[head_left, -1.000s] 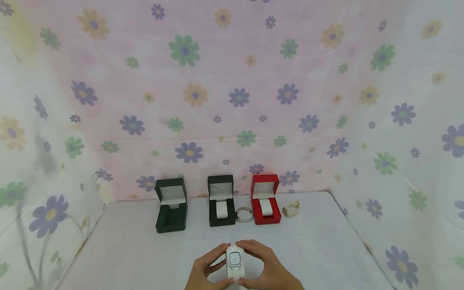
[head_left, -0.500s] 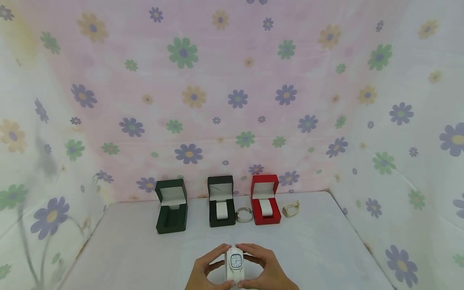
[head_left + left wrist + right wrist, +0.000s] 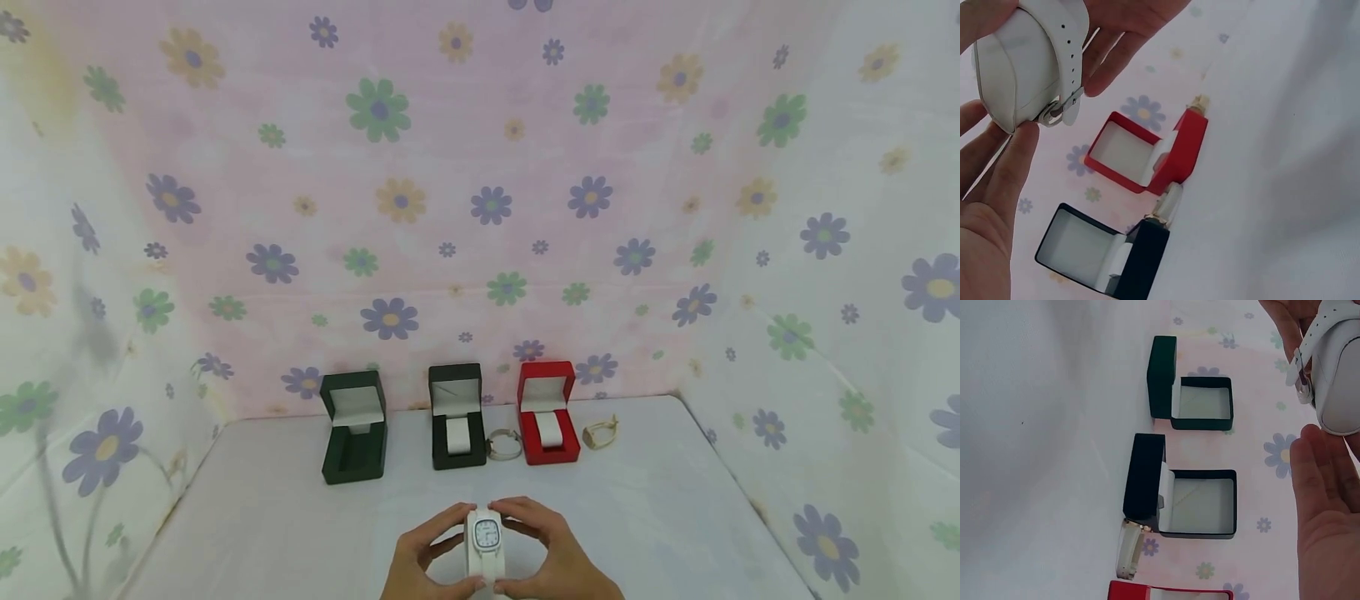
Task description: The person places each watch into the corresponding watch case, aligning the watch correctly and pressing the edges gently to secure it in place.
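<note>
At the front of the head view, a white wristwatch (image 3: pixel 487 534) is strapped around a white watch cushion (image 3: pixel 1004 81). My left hand (image 3: pixel 431 554) pinches it from the left, thumb at the near end and fingers at the far end. From the other side, my right hand (image 3: pixel 558 557) pinches it the same way. The strap's punched holes and its metal buckle (image 3: pixel 1063 107) show on the underside in the left wrist view. The right wrist view shows the strap (image 3: pixel 1329 325) curving round the cushion's side.
Three boxes stand with lids up along the back: a green watch box (image 3: pixel 356 479) showing a dark hollow, a darker box (image 3: pixel 459 461) and a red box (image 3: pixel 552 457), both with white cushions. A pale watch (image 3: pixel 505 445) and a gold watch (image 3: pixel 602 433) lie beside them on the white cloth.
The watch face has shifted slightly down and then back up as both hands hold it. The boxes and the other watches have stayed in place.
</note>
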`<state>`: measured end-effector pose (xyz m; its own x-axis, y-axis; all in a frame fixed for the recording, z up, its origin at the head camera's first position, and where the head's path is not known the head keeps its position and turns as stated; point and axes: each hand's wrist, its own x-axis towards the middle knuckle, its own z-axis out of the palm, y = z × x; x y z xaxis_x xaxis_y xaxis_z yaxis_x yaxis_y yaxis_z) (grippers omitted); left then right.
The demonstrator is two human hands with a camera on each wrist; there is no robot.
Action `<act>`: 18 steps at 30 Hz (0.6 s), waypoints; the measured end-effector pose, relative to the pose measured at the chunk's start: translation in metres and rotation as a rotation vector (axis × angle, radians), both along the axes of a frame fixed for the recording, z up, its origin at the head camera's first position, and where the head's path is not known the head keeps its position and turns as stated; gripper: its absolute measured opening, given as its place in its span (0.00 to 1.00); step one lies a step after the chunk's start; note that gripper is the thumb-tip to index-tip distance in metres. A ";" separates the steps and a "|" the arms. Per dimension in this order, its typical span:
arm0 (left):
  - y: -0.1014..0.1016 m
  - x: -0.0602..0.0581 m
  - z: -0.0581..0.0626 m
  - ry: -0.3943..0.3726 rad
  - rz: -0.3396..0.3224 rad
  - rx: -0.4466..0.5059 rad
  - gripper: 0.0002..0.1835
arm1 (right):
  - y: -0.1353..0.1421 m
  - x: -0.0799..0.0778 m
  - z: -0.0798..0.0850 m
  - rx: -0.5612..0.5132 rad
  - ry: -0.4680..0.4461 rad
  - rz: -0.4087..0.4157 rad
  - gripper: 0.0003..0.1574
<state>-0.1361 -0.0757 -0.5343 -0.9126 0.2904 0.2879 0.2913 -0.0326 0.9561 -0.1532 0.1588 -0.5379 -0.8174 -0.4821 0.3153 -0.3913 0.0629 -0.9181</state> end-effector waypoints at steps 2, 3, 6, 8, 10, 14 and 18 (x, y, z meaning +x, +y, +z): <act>-0.001 -0.001 -0.001 0.002 -0.014 -0.006 0.35 | 0.001 0.000 -0.001 0.024 0.028 -0.004 0.44; -0.002 -0.001 -0.001 0.007 -0.030 -0.012 0.35 | 0.001 -0.001 -0.002 0.035 0.053 -0.005 0.43; -0.006 -0.002 -0.003 -0.010 -0.081 -0.043 0.37 | 0.002 0.000 -0.007 0.057 0.095 -0.015 0.44; -0.010 -0.003 -0.004 -0.014 -0.110 -0.071 0.37 | 0.003 0.000 -0.009 0.054 0.102 -0.016 0.45; -0.013 -0.003 -0.005 -0.015 -0.128 -0.098 0.38 | 0.003 0.001 -0.011 0.049 0.099 -0.013 0.46; -0.018 -0.003 -0.007 0.034 -0.120 -0.142 0.37 | 0.001 0.002 -0.012 0.054 0.101 -0.013 0.46; -0.020 -0.004 -0.010 0.085 -0.092 -0.182 0.36 | -0.001 0.003 -0.013 0.076 0.102 -0.037 0.45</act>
